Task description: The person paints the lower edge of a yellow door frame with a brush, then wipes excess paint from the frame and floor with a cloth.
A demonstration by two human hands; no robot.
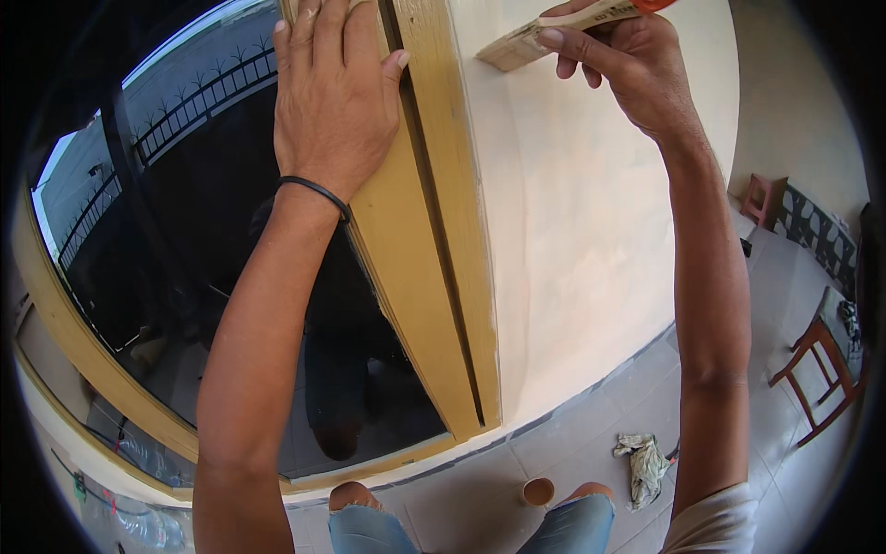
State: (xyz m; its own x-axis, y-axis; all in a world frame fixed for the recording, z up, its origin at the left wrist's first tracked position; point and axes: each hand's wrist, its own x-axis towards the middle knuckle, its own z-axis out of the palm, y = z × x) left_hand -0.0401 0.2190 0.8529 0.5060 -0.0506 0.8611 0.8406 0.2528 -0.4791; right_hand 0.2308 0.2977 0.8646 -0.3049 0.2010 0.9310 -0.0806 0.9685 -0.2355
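My left hand (pixel 334 102) lies flat with its fingers stretched up along the yellow-painted window frame (pixel 406 231). A thin black band circles that wrist. My right hand (pixel 628 65) grips a flat paintbrush (pixel 577 28) with a pale handle and a red end, thumb on the near side. The brush's pale tip points left, at the cream wall (pixel 591 231) just right of the frame; whether it touches the wall, I cannot tell. Dark window glass (pixel 341 369) fills the left side and reflects a spiked fence.
On the tiled floor (pixel 461 499), a small cup (pixel 536 491) of brownish content stands between my knees. A crumpled cloth (pixel 644 469) lies to its right. Farther right are a wooden chair (pixel 821 369) and a small reddish stool (pixel 759 198). Clear plastic bottles (pixel 148 528) sit at lower left.
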